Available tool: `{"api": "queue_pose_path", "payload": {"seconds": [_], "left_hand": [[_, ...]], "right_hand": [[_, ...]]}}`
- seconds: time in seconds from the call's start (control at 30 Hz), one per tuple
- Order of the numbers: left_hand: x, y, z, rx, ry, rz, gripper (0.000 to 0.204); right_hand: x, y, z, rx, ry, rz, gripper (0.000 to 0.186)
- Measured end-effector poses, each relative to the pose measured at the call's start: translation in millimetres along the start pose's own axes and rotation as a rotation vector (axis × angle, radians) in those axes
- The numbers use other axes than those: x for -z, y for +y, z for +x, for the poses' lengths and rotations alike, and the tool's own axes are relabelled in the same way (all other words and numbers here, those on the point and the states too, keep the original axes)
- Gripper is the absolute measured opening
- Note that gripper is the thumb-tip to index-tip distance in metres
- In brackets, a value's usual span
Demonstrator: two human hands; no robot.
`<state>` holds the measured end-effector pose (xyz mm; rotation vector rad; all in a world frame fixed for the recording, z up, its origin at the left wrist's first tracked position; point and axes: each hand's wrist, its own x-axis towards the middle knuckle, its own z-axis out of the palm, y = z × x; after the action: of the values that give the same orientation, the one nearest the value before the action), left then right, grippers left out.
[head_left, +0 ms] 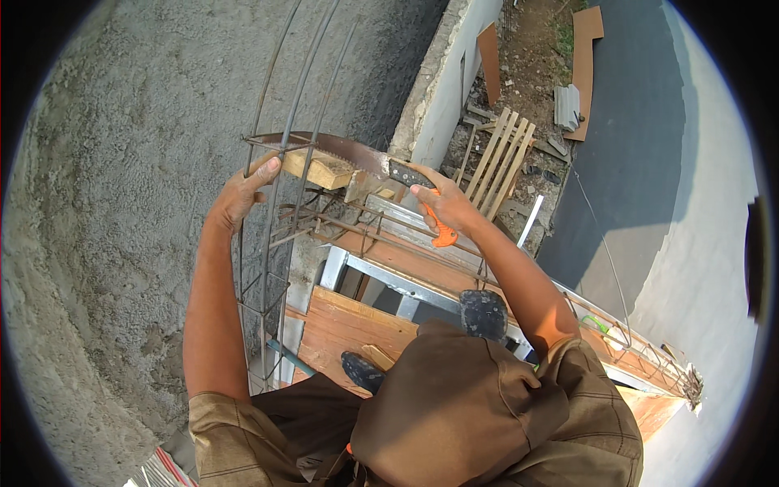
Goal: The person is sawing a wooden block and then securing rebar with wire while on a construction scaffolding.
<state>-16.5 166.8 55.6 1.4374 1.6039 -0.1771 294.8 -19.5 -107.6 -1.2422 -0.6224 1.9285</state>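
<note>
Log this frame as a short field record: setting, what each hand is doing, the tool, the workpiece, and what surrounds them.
setting: elevated spot beside a rough grey plastered wall, ground far below
left hand: steadies the pale wooden block, thumb on its end
right hand: closed around the saw's orange and black grip
tool: curved-blade handsaw, its blade resting across the block's top
support: rusty steel rebar cage rising along the wall
underfoot: brown plywood boards, dark shoes on them
below: wooden slatted pallet
</note>
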Motion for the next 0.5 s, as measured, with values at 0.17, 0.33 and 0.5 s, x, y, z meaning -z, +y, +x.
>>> {"api": "queue_pose_path", "payload": {"seconds": [0.17, 0.33, 0.5], "left_hand": [[-1.9, -8.9, 7.3, -0.042, 0.033, -0.205, 0.105], [-4.2, -5.8, 5.6, -0.016, -0.088, -0.324, 0.102], [-5.9, 0.8, 2.5, -0.034, -0.094, -0.337, 0.103]], "right_hand": [[-0.2, -0.5, 7.9, 0.021, -0.016, -0.057, 0.061], [9.6, -0.6, -13.1, -0.089, 0.089, -0.078, 0.061], [4.9, -6.3, 1.8, 0.004, -0.012, -0.021, 0.06]]}}
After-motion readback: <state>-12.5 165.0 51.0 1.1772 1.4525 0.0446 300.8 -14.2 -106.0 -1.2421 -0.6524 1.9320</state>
